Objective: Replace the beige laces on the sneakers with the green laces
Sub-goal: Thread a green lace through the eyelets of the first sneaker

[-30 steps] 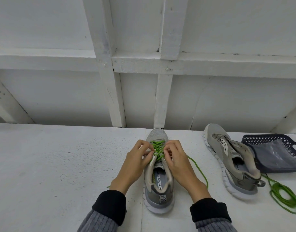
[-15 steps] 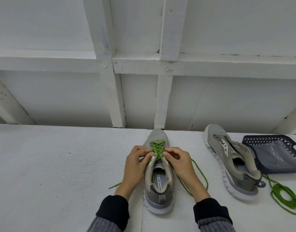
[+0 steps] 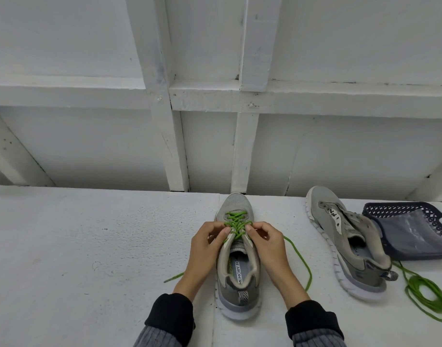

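A grey sneaker (image 3: 236,284) stands in front of me, toe pointing away, with a green lace (image 3: 236,222) crossed through its eyelets. My left hand (image 3: 206,246) pinches the lace at the shoe's left top eyelets. My right hand (image 3: 266,244) pinches it at the right side. One loose end trails right (image 3: 302,259) and the other end (image 3: 173,277) pokes out left of my wrist. A second grey sneaker (image 3: 345,244) with no lace lies to the right. Beside its heel lies a coiled green lace (image 3: 426,294).
A dark blue perforated basket (image 3: 412,234) with a clear plastic bag in it lies tipped at the far right. The white table (image 3: 89,259) ends at a white panelled wall (image 3: 214,134) just beyond the shoe toes.
Both hands have drawn slightly toward me along the shoe. The lace's left end now shows on the table left of my wrist.
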The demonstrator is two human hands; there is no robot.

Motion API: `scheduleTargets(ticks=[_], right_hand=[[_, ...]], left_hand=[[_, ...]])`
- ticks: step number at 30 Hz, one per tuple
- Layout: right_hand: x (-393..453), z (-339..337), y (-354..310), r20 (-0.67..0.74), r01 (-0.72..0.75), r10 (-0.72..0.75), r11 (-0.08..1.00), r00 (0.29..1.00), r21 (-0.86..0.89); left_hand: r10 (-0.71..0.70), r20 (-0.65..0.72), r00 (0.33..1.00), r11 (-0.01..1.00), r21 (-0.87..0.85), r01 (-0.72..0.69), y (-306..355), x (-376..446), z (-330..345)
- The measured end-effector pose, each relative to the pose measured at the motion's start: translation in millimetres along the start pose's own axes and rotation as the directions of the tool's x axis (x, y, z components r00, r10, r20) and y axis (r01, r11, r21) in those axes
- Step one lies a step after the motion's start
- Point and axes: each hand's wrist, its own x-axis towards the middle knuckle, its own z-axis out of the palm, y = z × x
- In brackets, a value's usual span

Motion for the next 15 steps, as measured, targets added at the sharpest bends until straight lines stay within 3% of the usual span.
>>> scheduleTargets(ticks=[3, 10, 15], right_hand=[[-1.0, 3.3, -0.8, -0.041, 0.029, -0.030, 0.999, 0.999, -0.026], [-8.8, 15.2, -5.1, -0.229, 0.156, -0.188, 0.976, 0.955, -0.153], [-7.4, 12.3, -4.9, -0.210, 0.183, -0.224, 0.963, 0.952, -0.197]], left_hand=[[-0.010, -0.042, 0.999, 0.999, -0.050, 0.008, 3.1, -1.3, 4.0], [0.116, -0.252, 0.961, 0.993, 0.042, -0.109, 0.6, -7.7, 16.6], [0.048, -0.236, 0.971, 0.998, 0.041, -0.039, 4.6, -5.9, 15.1]])
